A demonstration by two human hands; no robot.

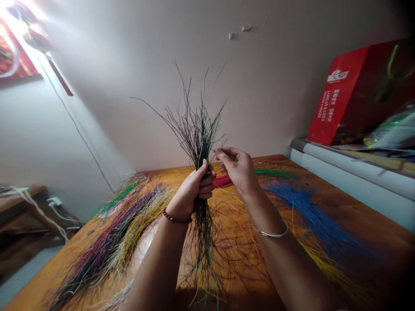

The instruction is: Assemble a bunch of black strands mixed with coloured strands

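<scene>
My left hand (193,190) is closed in a fist round the middle of a bundle of thin dark wires (197,134), held upright above the table. The bundle fans out above the fist and hangs loose below it. A bead bracelet sits on that wrist. My right hand (236,166) is just right of the bundle, its fingertips pinched together near the upper strands. What it pinches is too thin to make out. A metal bangle rings the right forearm.
The wooden table (350,211) carries piles of coloured wires: dark red and yellow ones (119,237) at left, blue ones (311,211) at right, green and red ones behind my hands. A red box (343,95) stands on a white ledge at right. A low side table with cables is at far left.
</scene>
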